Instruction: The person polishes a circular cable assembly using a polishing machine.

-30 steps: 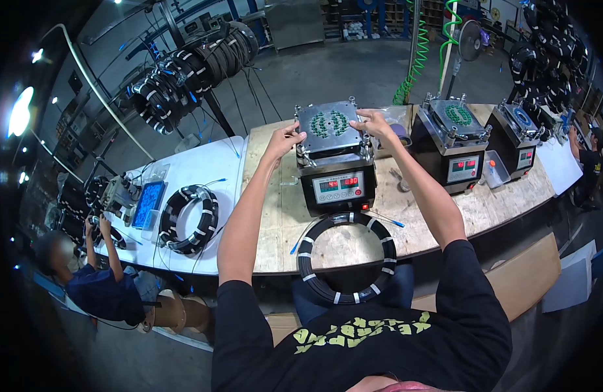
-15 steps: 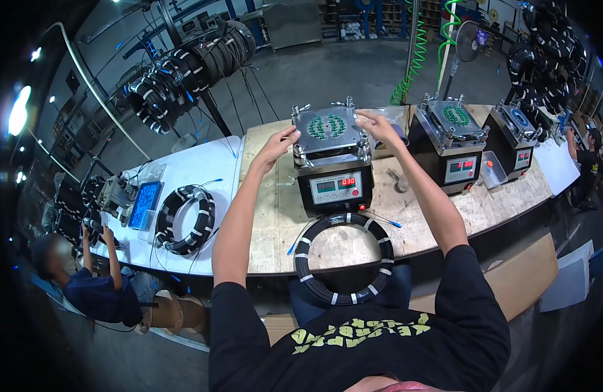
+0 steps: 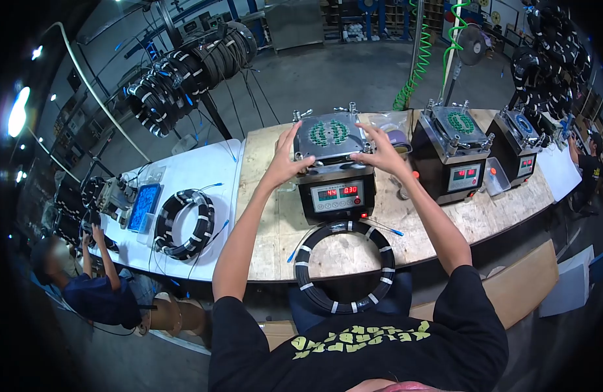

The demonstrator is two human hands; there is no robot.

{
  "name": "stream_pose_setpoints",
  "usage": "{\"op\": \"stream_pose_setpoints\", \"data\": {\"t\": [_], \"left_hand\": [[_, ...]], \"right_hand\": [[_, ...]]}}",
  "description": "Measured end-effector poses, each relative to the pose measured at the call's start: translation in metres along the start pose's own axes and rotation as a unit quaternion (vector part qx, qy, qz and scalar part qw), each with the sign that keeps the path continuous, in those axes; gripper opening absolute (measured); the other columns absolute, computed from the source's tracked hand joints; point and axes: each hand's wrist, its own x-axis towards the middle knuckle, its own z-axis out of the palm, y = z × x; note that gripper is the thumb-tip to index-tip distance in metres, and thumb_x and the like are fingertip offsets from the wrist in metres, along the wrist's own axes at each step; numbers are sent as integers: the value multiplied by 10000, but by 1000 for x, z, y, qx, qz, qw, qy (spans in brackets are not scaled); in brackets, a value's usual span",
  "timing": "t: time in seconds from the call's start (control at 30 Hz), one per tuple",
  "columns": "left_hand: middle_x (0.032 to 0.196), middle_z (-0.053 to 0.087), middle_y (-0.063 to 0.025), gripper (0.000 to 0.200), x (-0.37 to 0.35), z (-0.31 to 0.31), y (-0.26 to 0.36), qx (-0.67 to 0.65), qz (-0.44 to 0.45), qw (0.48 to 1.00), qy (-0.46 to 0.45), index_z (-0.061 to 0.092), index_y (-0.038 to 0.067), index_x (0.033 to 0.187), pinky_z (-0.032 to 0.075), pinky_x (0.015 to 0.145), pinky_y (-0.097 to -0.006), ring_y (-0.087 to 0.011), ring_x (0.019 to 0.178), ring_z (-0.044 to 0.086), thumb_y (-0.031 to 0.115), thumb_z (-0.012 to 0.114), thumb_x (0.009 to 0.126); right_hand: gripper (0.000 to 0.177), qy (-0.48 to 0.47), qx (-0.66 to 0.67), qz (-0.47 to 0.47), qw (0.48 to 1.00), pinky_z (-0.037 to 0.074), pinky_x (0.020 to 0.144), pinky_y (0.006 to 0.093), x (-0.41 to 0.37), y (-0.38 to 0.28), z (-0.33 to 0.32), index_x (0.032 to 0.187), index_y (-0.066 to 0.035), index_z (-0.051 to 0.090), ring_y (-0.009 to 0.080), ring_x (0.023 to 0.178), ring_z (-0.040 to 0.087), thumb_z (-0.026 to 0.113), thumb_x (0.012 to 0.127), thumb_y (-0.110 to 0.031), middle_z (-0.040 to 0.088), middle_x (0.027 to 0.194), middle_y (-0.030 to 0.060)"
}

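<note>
A square metal plate [image 3: 306, 140] with a ring of green-edged slots lies on top of a black polishing machine [image 3: 307, 202] with corner posts and a lit red display. My left hand [image 3: 288, 159] grips the plate's left front corner, thumb along the front edge and fingers up the side. On the opposite corner my right hand [image 3: 383, 157] does the same, its thumb pointing inward. The front posts are partly hidden by my hands. In front of the machine a coil of black cable [image 3: 303, 268], banded with white tape, overhangs the table edge; its blue-tipped ends lie on the wood.
Two similar machines [image 3: 463, 176] [image 3: 525, 160] stand to the right, with a clear plastic bin [image 3: 495, 179] between them. On the white table to the left are another cable coil [image 3: 161, 228] and a blue tray [image 3: 145, 204]. A co-worker [image 3: 99, 294] sits at far left.
My hands have come down and inward from the plate's sides onto its front corners, thumbs now on the front edge. The machine's display now also shows red digits on its left.
</note>
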Motion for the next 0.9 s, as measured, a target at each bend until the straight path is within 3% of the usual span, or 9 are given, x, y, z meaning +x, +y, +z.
{"op": "stream_pose_setpoints", "data": {"t": [0.13, 0.2, 0.33, 0.53, 0.63, 0.73, 0.77, 0.83, 0.9], "left_hand": [[1543, 475, -199, 831, 47, -2, -9, 37, 13, 999, -8, 339, 128, 1619, 285, 1236, -471, -403, 1471, 363, 166, 716, 879], [1530, 506, -207, 794, 68, 2, -21, 141, -3, 990, -20, 338, 121, 1616, 302, 1221, -458, -407, 1478, 362, 98, 656, 889], [1613, 431, -108, 809, 95, 15, -17, 278, -93, 952, -87, 294, 169, 1640, 264, 1201, -697, -466, 1478, 320, 39, 606, 905], [1595, 446, -87, 820, 105, 25, -31, 267, -100, 954, -92, 317, 199, 1637, 247, 1162, -774, -430, 1496, 312, -15, 601, 897], [1576, 470, -112, 790, 103, 20, -37, 209, -106, 969, -82, 361, 178, 1614, 289, 1195, -679, -400, 1482, 352, -44, 596, 893], [1545, 495, -149, 742, 90, 22, -66, 163, 34, 984, 56, 401, 136, 1584, 331, 1218, -532, -367, 1436, 428, -41, 606, 893], [1514, 524, -158, 729, 78, 21, -71, 125, 38, 987, 93, 407, 132, 1577, 368, 1186, -488, -348, 1395, 474, -37, 603, 896], [1451, 580, -176, 702, 48, 16, -70, 49, 46, 984, 166, 420, 123, 1564, 443, 1122, -401, -312, 1312, 566, -28, 596, 902], [1260, 699, -172, 568, -1, 8, -75, -50, -80, 987, 128, 504, 70, 1503, 534, 954, -376, -254, 1098, 691, 27, 584, 942]], "right_hand": [[650, -17, 36, 33, 999, 392, 1158, 494, 48, 30, -10, 1516, -243, 542, 423, 1363, 475, 757, 932, -431, 519, 1435, 250], [572, -7, -102, 25, 994, 411, 1138, 524, 70, 43, -5, 1525, -308, 521, 425, 1348, 490, 697, 985, -377, 514, 1441, 258], [555, -83, -197, 110, 971, 423, 1134, 543, 106, 44, 18, 1579, -298, 429, 515, 1357, 479, 593, 1049, -330, 513, 1458, 296], [513, -92, -171, 159, 968, 458, 1095, 549, 126, 65, 43, 1571, -273, 424, 534, 1283, 555, 532, 1072, -327, 538, 1400, 357], [498, -85, -181, 168, 965, 472, 1068, 534, 121, 48, 32, 1546, -246, 459, 487, 1216, 599, 565, 1060, -273, 601, 1328, 345], [491, -99, -100, 100, 985, 449, 1110, 536, 124, 69, 34, 1530, -302, 493, 457, 1312, 534, 596, 1050, -288, 646, 1343, 229], [493, -33, -52, 27, 998, 503, 1021, 490, 117, 80, 42, 1512, -275, 518, 393, 1180, 614, 625, 1033, -223, 706, 1162, 253], [524, 26, 57, 55, 997, 531, 930, 417, 97, 83, 45, 1542, -225, 474, 300, 1026, 651, 613, 1040, -165, 701, 1106, 211], [547, 86, 166, 42, 982, 536, 793, 319, 72, 90, 45, 1564, -156, 437, 180, 890, 644, 615, 1047, -135, 686, 1035, 117]]}}
